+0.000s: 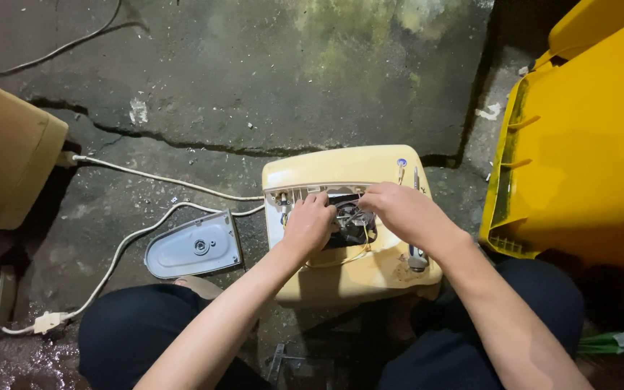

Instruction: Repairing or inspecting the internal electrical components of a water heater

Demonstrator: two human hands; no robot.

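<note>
Cracked concrete floor (254,87); both hands, left hand (308,224) and right hand (399,209), are pinching together on small motor parts (354,220) inside cream appliance housing (341,170), needing steady fingertip grip.

Small round blue sticker (401,163) on cream appliance casing (341,167)

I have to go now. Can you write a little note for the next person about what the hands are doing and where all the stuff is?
Left hand: fingers curled at the left edge of the opening in the cream casing, holding nothing I can make out.
Right hand: fingers reaching into the same opening, on the dark motor part.
Casing sits on the concrete floor between the knees.
Done: grey cover plate is off, lying on the floor left of the casing.
Left: insides exposed, thin wires hanging out; cover not back on.
White cord runs left across the floor. Yellow bin stands on the right.
</note>
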